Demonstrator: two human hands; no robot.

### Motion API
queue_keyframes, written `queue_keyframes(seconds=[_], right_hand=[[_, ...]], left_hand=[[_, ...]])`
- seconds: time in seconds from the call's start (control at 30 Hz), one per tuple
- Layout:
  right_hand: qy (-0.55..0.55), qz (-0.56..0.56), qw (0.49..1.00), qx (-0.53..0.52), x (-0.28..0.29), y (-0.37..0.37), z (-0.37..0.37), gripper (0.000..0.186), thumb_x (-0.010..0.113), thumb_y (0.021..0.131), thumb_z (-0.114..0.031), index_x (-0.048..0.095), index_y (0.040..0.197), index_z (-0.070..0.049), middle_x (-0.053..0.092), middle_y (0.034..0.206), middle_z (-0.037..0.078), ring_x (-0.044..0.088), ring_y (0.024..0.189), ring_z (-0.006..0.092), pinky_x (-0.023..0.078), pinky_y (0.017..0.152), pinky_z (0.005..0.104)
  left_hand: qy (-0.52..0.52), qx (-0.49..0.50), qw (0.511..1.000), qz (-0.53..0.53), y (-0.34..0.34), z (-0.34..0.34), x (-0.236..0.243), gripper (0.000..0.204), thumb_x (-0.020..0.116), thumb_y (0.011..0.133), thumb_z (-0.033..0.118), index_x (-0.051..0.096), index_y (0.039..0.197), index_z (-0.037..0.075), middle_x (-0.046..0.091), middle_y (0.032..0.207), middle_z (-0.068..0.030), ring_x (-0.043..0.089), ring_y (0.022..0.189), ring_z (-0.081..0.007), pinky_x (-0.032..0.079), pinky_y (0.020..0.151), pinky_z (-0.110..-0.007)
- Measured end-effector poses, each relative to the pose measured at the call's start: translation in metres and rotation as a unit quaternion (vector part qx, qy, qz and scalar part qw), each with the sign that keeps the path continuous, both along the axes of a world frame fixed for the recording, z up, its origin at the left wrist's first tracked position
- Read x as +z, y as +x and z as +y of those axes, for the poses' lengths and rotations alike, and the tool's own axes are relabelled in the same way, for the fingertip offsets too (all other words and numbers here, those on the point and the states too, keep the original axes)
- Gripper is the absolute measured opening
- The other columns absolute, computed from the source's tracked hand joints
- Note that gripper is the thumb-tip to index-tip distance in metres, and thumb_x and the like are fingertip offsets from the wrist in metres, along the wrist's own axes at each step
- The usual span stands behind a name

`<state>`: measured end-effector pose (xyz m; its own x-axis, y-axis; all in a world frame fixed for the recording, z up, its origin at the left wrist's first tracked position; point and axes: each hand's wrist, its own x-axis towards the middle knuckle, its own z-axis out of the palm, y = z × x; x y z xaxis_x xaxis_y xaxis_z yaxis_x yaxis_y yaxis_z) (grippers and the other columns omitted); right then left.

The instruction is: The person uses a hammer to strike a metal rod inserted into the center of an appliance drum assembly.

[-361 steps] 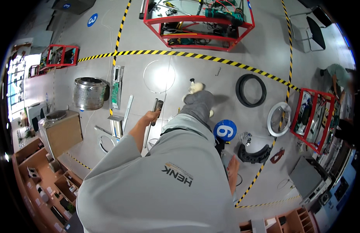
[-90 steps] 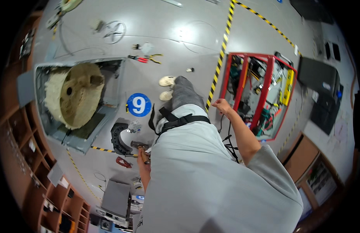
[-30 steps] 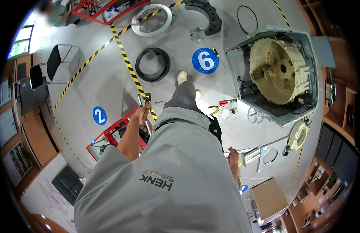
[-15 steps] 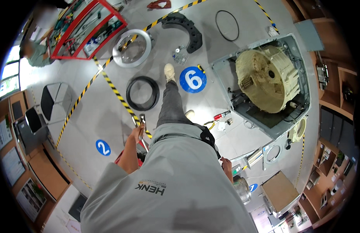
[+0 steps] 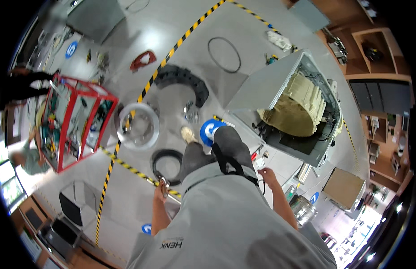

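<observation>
My left hand (image 5: 162, 192) is closed round a long metal tool (image 5: 159, 176) with a shiny head; its exact kind is unclear. Below that tool head, a black rubber ring (image 5: 153, 162) lies on the floor beside my foot. At my right hip, my right hand (image 5: 268, 175) has its fingers drawn together on a thin black cord (image 5: 263, 187) near my waist strap (image 5: 228, 162). To the right stands an opened grey washing-machine cabinet (image 5: 262, 87) with a cream tub (image 5: 302, 107) inside.
A round door ring (image 5: 152, 121), black curved counterweight (image 5: 183, 77) and thin loop (image 5: 226, 69) lie ahead. A red-framed tool cart (image 5: 69, 121) stands left, a person (image 5: 35, 159) beside it. At right are a cardboard box (image 5: 342, 186) and metal drum (image 5: 304, 208).
I have stepped forward and the view has turned, bringing more of the cabinet's side into sight. My right hand has come out from beside my hip. The metal tool stays in my left hand.
</observation>
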<state>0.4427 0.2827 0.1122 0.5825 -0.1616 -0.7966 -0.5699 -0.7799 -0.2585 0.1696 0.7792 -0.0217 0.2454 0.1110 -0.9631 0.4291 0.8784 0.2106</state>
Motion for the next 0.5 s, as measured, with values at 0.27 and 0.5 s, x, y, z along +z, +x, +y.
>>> queue_keyframes(seconds=[0.27,0.5], right_hand=[[-0.042,0.057,0.997,-0.003,-0.004,0.037,0.055,0.030,0.063,0.079,-0.030,0.066,0.090,-0.003,0.065,0.080,0.018,0.065,0.073,0.0291,0.050,0.067,0.0380],[-0.004,0.057,0.995,0.078,-0.082,0.099,0.084,0.027,0.063,0.075,-0.025,0.064,0.094,-0.007,0.065,0.089,0.019,0.064,0.084,0.0344,0.051,0.073,0.0420]], left_hand=[[0.063,-0.062,0.996,-0.017,0.130,0.112,0.010,0.023,0.060,0.084,0.030,0.057,0.093,0.009,0.051,0.070,0.0007,0.049,0.056,-0.0129,0.043,0.051,-0.029],[0.023,-0.121,0.992,0.016,0.233,0.129,0.008,0.026,0.062,0.083,0.033,0.056,0.089,0.008,0.049,0.065,-0.0007,0.047,0.049,-0.0139,0.043,0.051,-0.028]])
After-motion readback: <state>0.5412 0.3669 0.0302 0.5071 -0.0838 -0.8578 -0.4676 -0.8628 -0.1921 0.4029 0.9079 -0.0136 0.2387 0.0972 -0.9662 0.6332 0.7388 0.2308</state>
